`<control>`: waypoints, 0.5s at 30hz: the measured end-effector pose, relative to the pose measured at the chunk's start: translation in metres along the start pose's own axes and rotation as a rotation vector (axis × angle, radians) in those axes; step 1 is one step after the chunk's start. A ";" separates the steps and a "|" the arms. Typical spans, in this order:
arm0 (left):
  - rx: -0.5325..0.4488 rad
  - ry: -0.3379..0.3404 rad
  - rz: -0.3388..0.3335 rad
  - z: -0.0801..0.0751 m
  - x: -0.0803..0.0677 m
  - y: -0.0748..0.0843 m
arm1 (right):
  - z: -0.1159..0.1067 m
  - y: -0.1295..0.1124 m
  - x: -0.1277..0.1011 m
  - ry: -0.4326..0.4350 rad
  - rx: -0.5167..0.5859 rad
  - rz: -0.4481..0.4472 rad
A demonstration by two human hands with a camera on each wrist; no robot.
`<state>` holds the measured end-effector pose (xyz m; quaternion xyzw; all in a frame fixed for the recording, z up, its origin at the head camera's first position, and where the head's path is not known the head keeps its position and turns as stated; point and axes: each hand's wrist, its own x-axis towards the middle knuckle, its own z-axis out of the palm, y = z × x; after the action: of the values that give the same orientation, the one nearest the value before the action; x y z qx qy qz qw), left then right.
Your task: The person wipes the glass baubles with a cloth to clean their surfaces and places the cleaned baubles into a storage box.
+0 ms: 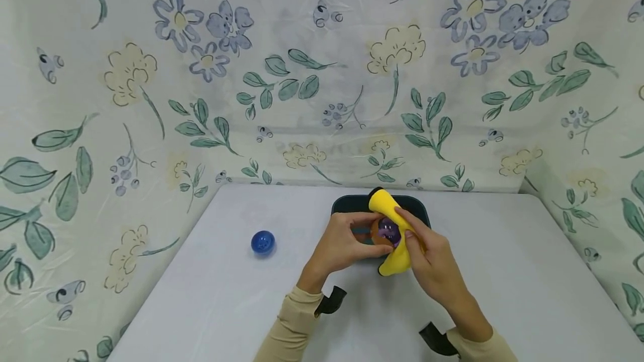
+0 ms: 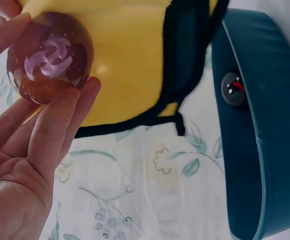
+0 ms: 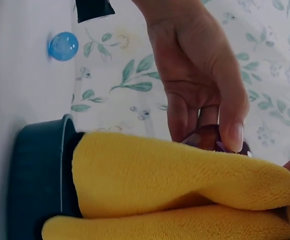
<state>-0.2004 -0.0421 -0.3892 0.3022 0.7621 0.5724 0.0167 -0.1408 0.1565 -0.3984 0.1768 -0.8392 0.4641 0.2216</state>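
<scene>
Between the thumb and fingers of my left hand (image 1: 342,243) is a glossy see-through ball (image 2: 49,57), amber and purple with a pale swirl inside. My right hand (image 1: 434,256) grips a folded yellow cloth (image 3: 150,170) with black edging, draped close against the ball. In the head view both hands are above the near side of a dark teal tub (image 1: 352,202), which they partly cover. Inside that tub, the left wrist view shows a clear dark ball (image 2: 233,89) with a red streak.
A blue ball (image 1: 263,243) sits on the white table (image 1: 201,306), left of the tub. Floral fabric (image 1: 302,99) hangs behind the table and along its sides. Black straps (image 1: 332,300) jut out at both wrists.
</scene>
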 end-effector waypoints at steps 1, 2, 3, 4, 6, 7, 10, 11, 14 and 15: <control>0.004 -0.004 0.003 0.000 0.000 0.000 | -0.001 0.001 0.000 -0.008 0.013 0.020; 0.007 -0.008 0.004 -0.001 -0.001 0.001 | -0.001 0.001 0.000 -0.016 0.029 0.043; 0.009 -0.012 0.006 -0.001 -0.002 0.002 | -0.001 0.002 0.001 -0.024 0.046 0.066; 0.008 -0.014 0.006 -0.002 -0.002 0.002 | -0.002 0.003 0.001 -0.034 0.065 0.090; 0.002 -0.013 0.012 -0.003 -0.003 0.003 | -0.002 0.004 0.001 -0.055 0.118 0.133; -0.003 -0.010 0.019 -0.004 -0.004 0.004 | -0.002 0.004 0.001 -0.063 0.148 0.151; -0.023 0.012 0.036 -0.006 -0.005 0.005 | 0.000 0.006 0.002 -0.091 0.240 0.199; -0.023 0.025 0.042 -0.006 -0.005 0.005 | 0.000 0.007 0.002 -0.100 0.270 0.213; -0.034 0.060 0.049 -0.007 -0.005 0.004 | 0.002 0.008 0.002 -0.118 0.331 0.258; -0.042 0.068 0.048 -0.007 -0.005 0.004 | 0.003 0.008 0.002 -0.121 0.341 0.272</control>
<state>-0.1969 -0.0499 -0.3854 0.3002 0.7427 0.5984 -0.0166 -0.1471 0.1576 -0.4040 0.1243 -0.7764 0.6136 0.0729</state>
